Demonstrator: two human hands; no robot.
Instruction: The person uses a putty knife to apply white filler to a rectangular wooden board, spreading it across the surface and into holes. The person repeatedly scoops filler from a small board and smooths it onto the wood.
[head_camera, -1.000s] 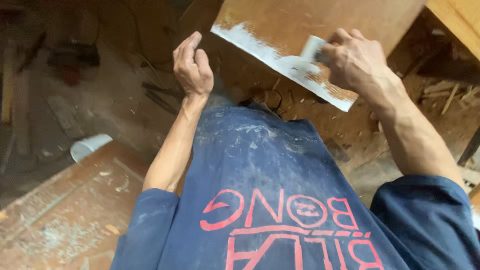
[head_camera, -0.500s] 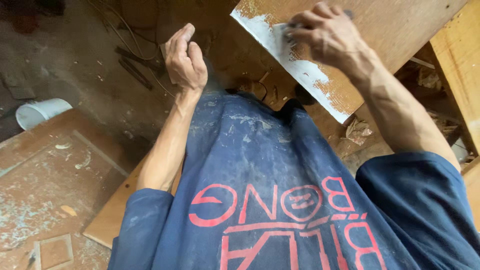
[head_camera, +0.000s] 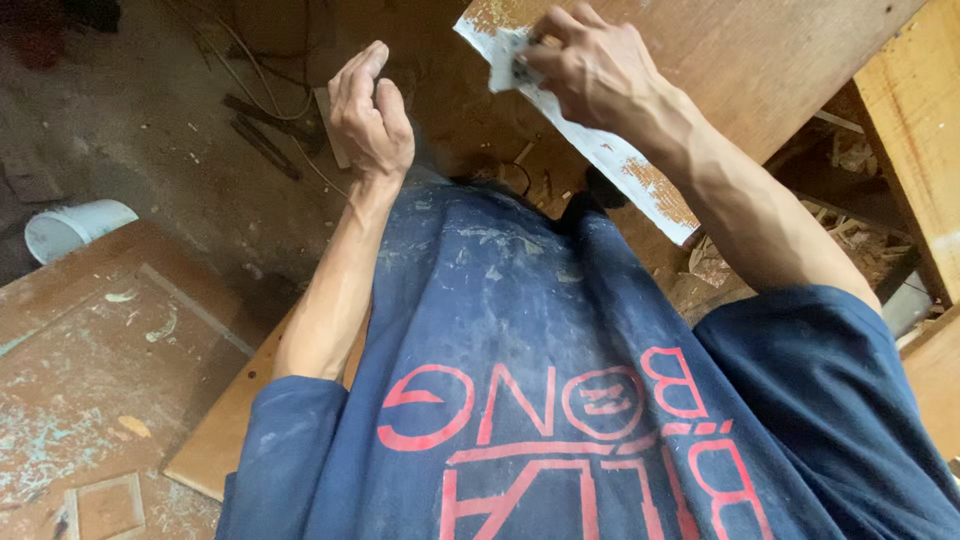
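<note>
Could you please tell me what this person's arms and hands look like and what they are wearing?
Both arms are bare from the short sleeves down: lean forearms with raised veins and tendons. The left hand and right hand wear no gloves, rings or watch. The dark blue T-shirt has red printed lettering and pale dust smears.

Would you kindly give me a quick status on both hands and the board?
Right hand pressing a small white pad on the board's white-coated edge. Left hand empty, raised off the board. Nothing in the way.
</note>
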